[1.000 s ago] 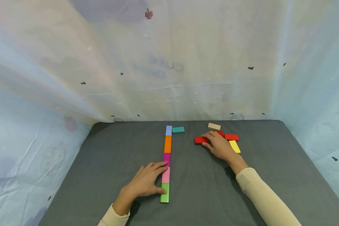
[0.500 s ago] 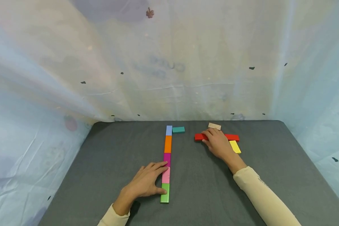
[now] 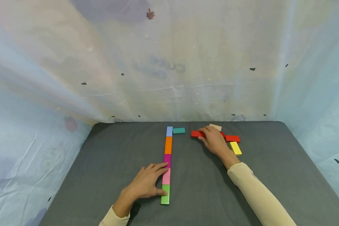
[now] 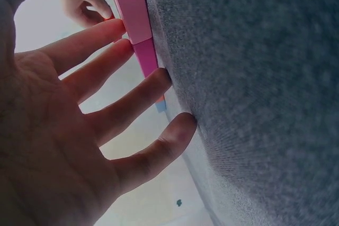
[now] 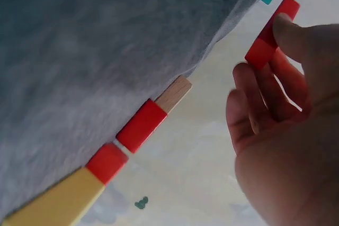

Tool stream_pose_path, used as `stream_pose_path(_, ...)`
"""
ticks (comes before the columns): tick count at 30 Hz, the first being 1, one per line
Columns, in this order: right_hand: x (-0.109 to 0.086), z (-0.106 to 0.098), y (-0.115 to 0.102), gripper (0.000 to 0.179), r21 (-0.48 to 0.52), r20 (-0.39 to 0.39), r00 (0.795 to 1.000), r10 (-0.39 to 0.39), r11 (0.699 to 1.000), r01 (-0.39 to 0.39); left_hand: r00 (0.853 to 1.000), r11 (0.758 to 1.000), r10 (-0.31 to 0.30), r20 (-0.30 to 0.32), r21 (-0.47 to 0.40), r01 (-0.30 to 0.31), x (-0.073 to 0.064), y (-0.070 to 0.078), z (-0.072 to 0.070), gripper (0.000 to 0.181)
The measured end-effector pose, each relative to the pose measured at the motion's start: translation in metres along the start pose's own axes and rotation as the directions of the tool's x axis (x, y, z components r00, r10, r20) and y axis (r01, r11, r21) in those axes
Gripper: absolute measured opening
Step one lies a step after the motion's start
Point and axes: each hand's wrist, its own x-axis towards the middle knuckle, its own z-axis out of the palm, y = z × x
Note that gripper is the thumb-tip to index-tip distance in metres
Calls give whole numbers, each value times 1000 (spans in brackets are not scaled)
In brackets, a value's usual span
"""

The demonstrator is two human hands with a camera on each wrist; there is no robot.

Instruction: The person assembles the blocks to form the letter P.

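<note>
The left hand [image 3: 145,183] rests at the near part of a straight row of five blocks, fingers spread, pinching nothing. Its thumb lies on the green block [image 3: 165,200], nearest the person; its foremost fingertips touch the row around the joint of the pink block [image 3: 166,179] and the magenta block [image 3: 167,159]. The left wrist view shows the two outer fingers set down on the grey table [image 3: 197,194]. Beyond the magenta piece follow the orange block [image 3: 168,145] and, at the far end, the light blue block [image 3: 169,131]. These five lie end to end. A teal block [image 3: 179,131] lies crosswise just beside the blue one, on its right.

The right hand [image 3: 214,142] pinches a red block [image 3: 196,133] between thumb and fingers, to the right of the teal piece and apart from it. In the right wrist view this red piece is held clear of the tabletop.

Around that hand lie four further pieces: a bare wooden block [image 3: 215,127] near the far edge; a second red block [image 5: 142,125], largely hidden from above by the hand; a third red block [image 3: 233,138] just beside it; and a yellow block [image 3: 235,148], set at a slant. Whether the yellow one touches the third red one, I cannot tell. Patterned cloth [image 3: 200,62] hangs behind the table.
</note>
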Motion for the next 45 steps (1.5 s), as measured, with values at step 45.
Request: stream_pose_path(45, 34, 21, -8, 43, 12, 143, 982, 126, 992, -129, 1000, 1000, 0, 6, -2, 0, 0, 0, -1, 88)
